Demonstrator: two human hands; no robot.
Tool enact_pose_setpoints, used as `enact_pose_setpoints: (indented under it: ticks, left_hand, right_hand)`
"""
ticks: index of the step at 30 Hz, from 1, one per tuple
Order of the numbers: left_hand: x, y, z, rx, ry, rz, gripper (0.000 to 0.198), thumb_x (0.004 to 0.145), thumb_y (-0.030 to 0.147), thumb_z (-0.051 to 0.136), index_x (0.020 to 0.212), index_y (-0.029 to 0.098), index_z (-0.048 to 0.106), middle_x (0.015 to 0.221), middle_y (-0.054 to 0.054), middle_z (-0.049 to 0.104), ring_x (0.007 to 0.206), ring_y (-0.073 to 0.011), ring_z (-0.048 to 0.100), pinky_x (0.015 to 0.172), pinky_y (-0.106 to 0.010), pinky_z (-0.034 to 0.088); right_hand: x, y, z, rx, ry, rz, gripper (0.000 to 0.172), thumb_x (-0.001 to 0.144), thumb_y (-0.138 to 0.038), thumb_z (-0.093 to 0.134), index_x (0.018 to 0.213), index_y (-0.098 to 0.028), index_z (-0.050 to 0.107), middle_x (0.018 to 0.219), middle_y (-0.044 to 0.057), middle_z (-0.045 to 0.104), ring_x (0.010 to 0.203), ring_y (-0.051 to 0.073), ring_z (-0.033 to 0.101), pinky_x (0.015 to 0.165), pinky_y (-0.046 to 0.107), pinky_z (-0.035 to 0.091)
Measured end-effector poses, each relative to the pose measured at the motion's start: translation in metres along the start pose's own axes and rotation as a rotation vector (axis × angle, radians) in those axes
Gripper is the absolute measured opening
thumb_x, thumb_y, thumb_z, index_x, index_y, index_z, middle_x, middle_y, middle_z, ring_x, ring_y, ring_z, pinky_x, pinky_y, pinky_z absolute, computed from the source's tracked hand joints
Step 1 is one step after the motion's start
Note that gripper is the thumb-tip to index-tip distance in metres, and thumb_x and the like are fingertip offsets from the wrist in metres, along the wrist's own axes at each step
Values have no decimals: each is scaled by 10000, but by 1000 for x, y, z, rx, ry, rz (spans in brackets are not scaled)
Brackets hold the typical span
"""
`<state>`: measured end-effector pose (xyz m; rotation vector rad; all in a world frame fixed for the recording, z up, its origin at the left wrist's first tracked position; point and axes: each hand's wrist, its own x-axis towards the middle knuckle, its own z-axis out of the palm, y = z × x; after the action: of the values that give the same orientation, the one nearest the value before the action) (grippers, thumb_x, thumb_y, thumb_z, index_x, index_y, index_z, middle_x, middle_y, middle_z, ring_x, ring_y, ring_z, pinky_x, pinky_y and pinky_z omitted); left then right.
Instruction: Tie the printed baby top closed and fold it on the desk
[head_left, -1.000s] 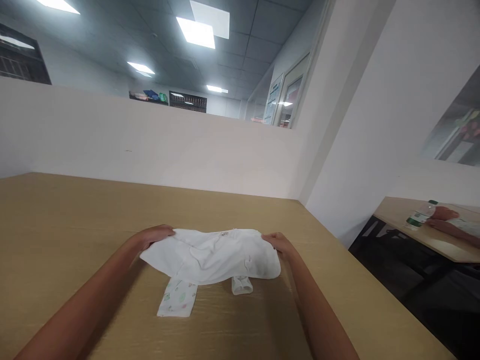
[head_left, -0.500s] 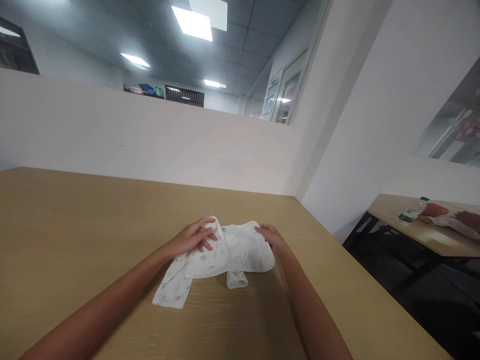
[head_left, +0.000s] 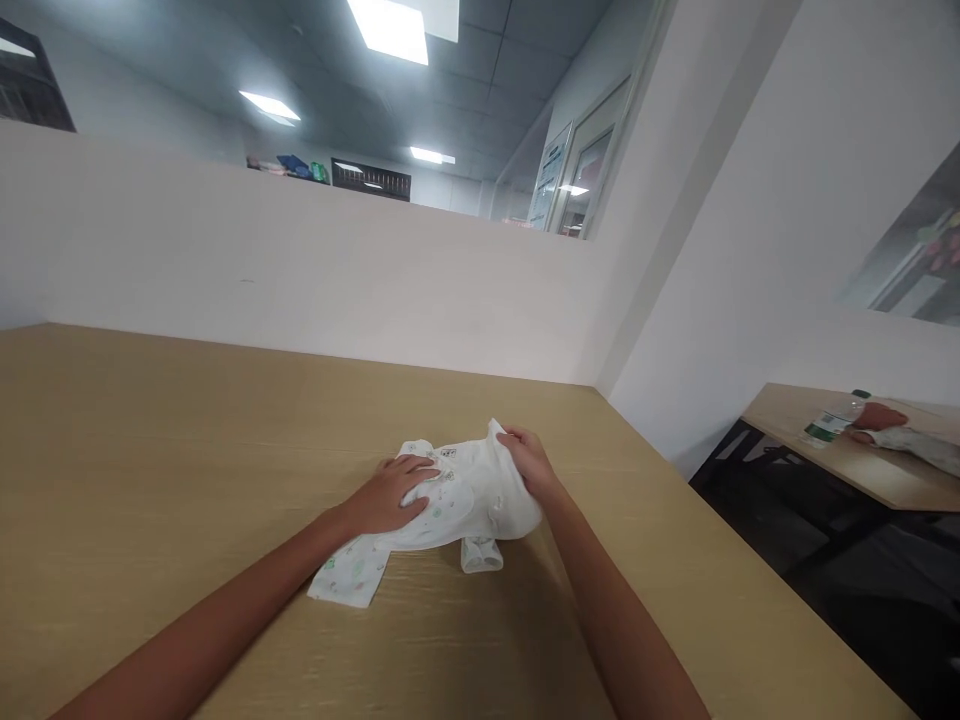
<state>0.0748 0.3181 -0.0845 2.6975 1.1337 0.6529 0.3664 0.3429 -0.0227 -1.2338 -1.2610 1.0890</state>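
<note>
A white baby shirt (head_left: pixel 450 505) with small printed figures lies spread on the wooden table. One sleeve stretches toward the lower left, and a cuff pokes out from beneath the lower edge. My left hand (head_left: pixel 394 492) rests flat on the left part of the cloth, fingers apart. At the right side, my right hand (head_left: pixel 525 455) grips the fabric's upper edge and lifts it, so this flap stands up off the table. The fingertips behind the flap are partly hidden.
The light wood table (head_left: pixel 225 440) runs back to a low white wall (head_left: pixel 337 270). At the right stands a second table (head_left: pixel 795 405) with a plastic bottle (head_left: pixel 834 418) and a doll-like figure in pale cloth (head_left: pixel 911 442) on it.
My left hand has come down flat, and the left flap now lies smoothed out. My right hand has raised the right edge of the shirt. The view has tilted slightly.
</note>
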Motion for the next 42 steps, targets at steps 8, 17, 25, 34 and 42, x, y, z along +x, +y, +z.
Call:
enact_pose_setpoints:
  ticks: [8, 17, 25, 34, 42]
  left_hand:
    - [6, 4, -24, -340, 30, 13, 425, 980, 428, 531, 1352, 252, 640, 1385, -78, 595, 1249, -230, 559, 1085, -334, 431]
    - [-9, -41, -81, -286, -464, -397, 603, 646, 700, 798, 821, 166, 580, 769, 19, 577, 661, -114, 448, 579, -229, 271]
    - [-9, -42, -92, -203, -605, -300, 220, 652, 290, 644, 744, 162, 491, 710, 32, 512, 635, -107, 401, 575, -249, 213]
    - [-11, -30, -127, 600, 228, -375, 142, 804, 65, 451, 840, 169, 541, 938, -69, 614, 875, -214, 534, 684, -316, 308]
    - [-47, -61, -145, 331, -586, -660, 373, 696, 369, 741, 1047, 242, 736, 1124, -96, 682, 943, -312, 645, 785, -376, 472]
  right_hand:
    - [-33, 27, 68, -742, -297, -412, 324, 935, -432, 648, 1169, -228, 742, 821, 7, 668, 732, 137, 552, 732, 253, 386]
    - [-46, 41, 72, -1013, -195, -552, 253, 964, -349, 629, 1184, -261, 716, 1014, 13, 694, 829, 148, 573, 776, 270, 356]
    - [-48, 40, 73, -993, -182, -552, 217, 957, -323, 632, 1149, -258, 710, 996, -1, 694, 832, 144, 580, 782, 272, 365]
    - [-49, 39, 74, -1013, -179, -568, 214, 964, -322, 600, 1138, -246, 699, 1069, 14, 698, 861, 154, 589, 785, 278, 369]
    - [-51, 40, 75, -1072, -186, -582, 229, 960, -330, 596, 1154, -258, 695, 1097, 12, 695, 866, 164, 590, 759, 298, 352]
